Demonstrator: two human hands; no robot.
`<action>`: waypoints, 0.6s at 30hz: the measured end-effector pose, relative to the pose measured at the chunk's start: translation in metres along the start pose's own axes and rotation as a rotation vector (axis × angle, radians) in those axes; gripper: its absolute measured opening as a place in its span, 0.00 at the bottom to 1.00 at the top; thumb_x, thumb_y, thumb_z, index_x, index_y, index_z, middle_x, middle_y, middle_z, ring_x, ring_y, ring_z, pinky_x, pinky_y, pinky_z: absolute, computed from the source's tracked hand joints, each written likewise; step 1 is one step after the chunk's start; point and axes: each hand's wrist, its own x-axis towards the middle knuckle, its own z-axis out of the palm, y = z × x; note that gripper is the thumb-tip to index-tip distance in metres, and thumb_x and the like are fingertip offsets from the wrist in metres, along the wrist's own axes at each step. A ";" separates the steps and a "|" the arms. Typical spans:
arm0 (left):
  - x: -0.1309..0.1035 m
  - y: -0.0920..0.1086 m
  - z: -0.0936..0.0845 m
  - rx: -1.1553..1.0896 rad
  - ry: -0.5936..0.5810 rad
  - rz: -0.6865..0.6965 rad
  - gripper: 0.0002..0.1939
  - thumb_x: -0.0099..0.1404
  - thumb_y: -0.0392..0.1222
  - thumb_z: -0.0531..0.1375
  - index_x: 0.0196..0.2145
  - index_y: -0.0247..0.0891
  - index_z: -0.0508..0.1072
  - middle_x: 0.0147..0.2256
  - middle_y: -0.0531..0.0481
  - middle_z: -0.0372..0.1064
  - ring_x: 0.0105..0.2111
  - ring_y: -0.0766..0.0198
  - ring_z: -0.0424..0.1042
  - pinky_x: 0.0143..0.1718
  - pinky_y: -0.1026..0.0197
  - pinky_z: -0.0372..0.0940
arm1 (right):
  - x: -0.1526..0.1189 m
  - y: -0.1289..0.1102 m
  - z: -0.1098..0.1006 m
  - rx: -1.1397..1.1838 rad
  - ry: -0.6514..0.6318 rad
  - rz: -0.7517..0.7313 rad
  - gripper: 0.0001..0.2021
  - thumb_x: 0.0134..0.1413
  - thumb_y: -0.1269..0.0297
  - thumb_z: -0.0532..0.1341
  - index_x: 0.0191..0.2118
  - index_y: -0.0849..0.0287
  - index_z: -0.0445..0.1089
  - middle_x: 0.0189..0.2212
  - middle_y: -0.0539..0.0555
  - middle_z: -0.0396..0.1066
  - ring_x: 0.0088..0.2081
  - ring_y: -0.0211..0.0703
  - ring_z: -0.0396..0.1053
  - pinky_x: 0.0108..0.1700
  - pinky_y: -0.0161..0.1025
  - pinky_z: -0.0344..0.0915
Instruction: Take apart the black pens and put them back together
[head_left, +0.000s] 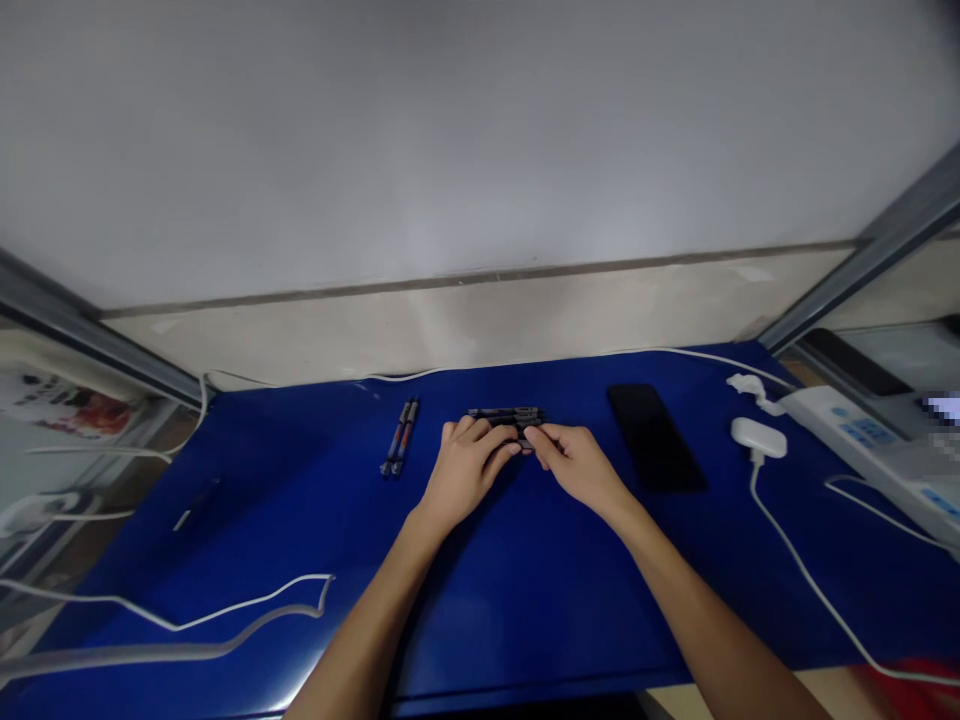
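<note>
Near the middle of the blue table, my left hand (466, 472) and my right hand (579, 464) meet at a small group of dark pens (504, 411) lying crosswise. My right thumb and fingers pinch the right end of a pen. The left fingers are curled over the same pen from the other side, hiding most of it. At least one more pen lies just beyond my fingertips, parallel to the wall. To the left of my left hand, two pens (400, 437) with dark barrels and coloured print lie side by side, pointing away from me.
A black phone (656, 437) lies right of my hands. Farther right are a white earbud case (759, 437) on a cable and a white power strip (870, 440). White cables (247, 603) cross the left front. A dark pen-like object (196, 503) rests at left; a wall (480, 325) stands behind.
</note>
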 end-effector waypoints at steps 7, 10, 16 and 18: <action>0.001 -0.002 0.002 0.003 0.010 -0.067 0.15 0.72 0.51 0.51 0.49 0.46 0.71 0.43 0.48 0.72 0.42 0.57 0.64 0.42 0.55 0.52 | 0.000 0.002 -0.002 0.044 0.052 -0.027 0.10 0.60 0.55 0.59 0.35 0.56 0.71 0.28 0.50 0.72 0.28 0.40 0.69 0.31 0.36 0.63; 0.001 0.000 0.001 -0.005 -0.009 -0.042 0.15 0.72 0.50 0.51 0.51 0.48 0.70 0.45 0.48 0.72 0.44 0.57 0.64 0.43 0.55 0.52 | 0.000 0.001 -0.004 -0.019 0.030 0.017 0.18 0.64 0.52 0.54 0.29 0.57 0.71 0.20 0.49 0.67 0.21 0.39 0.65 0.26 0.36 0.59; 0.000 -0.001 0.001 0.002 0.022 -0.073 0.14 0.73 0.49 0.50 0.48 0.47 0.72 0.42 0.50 0.72 0.41 0.59 0.63 0.42 0.56 0.51 | 0.000 0.000 -0.004 0.028 0.030 -0.053 0.10 0.60 0.54 0.60 0.37 0.55 0.70 0.26 0.49 0.71 0.27 0.40 0.68 0.30 0.36 0.62; 0.000 -0.001 0.001 -0.015 0.016 -0.053 0.14 0.72 0.51 0.52 0.49 0.47 0.71 0.43 0.50 0.72 0.42 0.58 0.64 0.42 0.56 0.51 | 0.000 0.000 -0.004 -0.029 0.034 -0.034 0.14 0.62 0.53 0.56 0.32 0.56 0.70 0.23 0.49 0.69 0.24 0.39 0.65 0.28 0.36 0.59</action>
